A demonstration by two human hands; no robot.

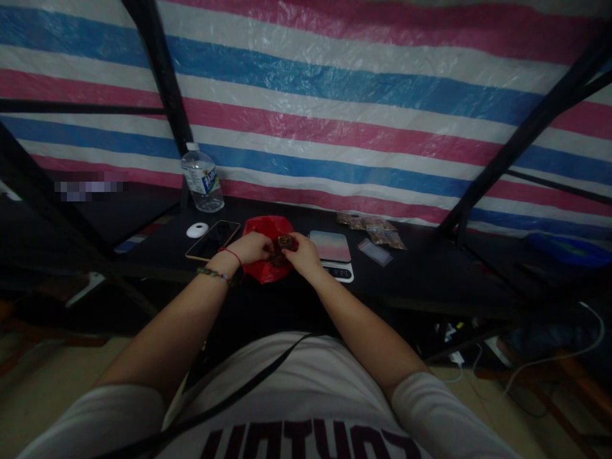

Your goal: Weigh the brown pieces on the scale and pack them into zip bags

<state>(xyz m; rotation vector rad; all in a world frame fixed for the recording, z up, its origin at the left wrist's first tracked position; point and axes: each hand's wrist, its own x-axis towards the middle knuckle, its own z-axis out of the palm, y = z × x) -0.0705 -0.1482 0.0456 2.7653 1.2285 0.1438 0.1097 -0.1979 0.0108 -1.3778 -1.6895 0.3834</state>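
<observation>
A red plastic bag (268, 273) lies open on the black table in front of me. My left hand (255, 247) reaches over it from the left, fingers curled down at its opening; what they pinch, if anything, is too dark to tell. At the bag's right side my right hand (303, 255) is closed around a small round brown cup (285, 241), held upright over the bag, with something yellowish-brown in its top. Dark brown bits show in the bag below. Just right of that hand sits a kitchen scale (331, 247) with a pastel top and a dark display.
Left of the bag are a phone (213, 240), a white round case (197, 230) and a clear plastic bottle (203, 182). To the right lie small empty zip bags (375, 252) and several filled ones (382, 233). Black frame posts (165, 76) and a striped sheet (335, 115) stand behind.
</observation>
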